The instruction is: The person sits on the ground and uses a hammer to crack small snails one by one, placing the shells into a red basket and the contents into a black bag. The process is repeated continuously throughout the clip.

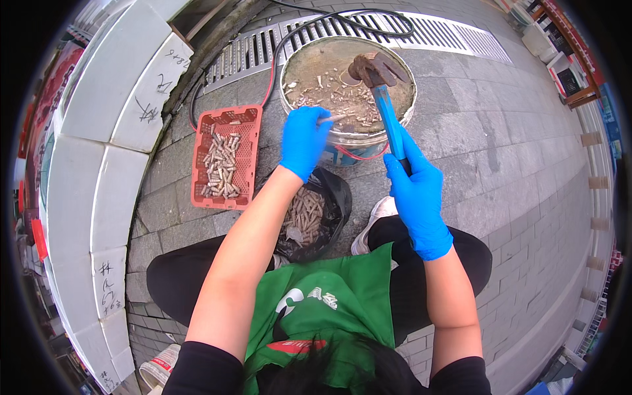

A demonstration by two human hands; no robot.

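Note:
In a blue glove, my left hand (pixel 304 140) pinches a pale, pointed spiral snail shell (pixel 337 118) above the near edge of a round bucket lid (pixel 316 59). My right hand (pixel 418 197), gloved alike, grips the blue handle of a rusty claw hammer (pixel 387 111); its head is raised over the lid's right side. Broken shell tips and bits (pixel 363 106) lie scattered on the dirty lid. Below my left forearm, a black plastic bag (pixel 338 197) stands open with many long shells (pixel 306 212) inside, partly hidden by the arm.
A red plastic basket (pixel 201 163) on the left holds more spiral shells (pixel 222 165). Behind the bucket run a metal drain grate (pixel 434 34) and a black hose (pixel 296 34). White foam boxes (pixel 123 118) bearing writing line the left side. Grey paving (pixel 493 163) extends to the right.

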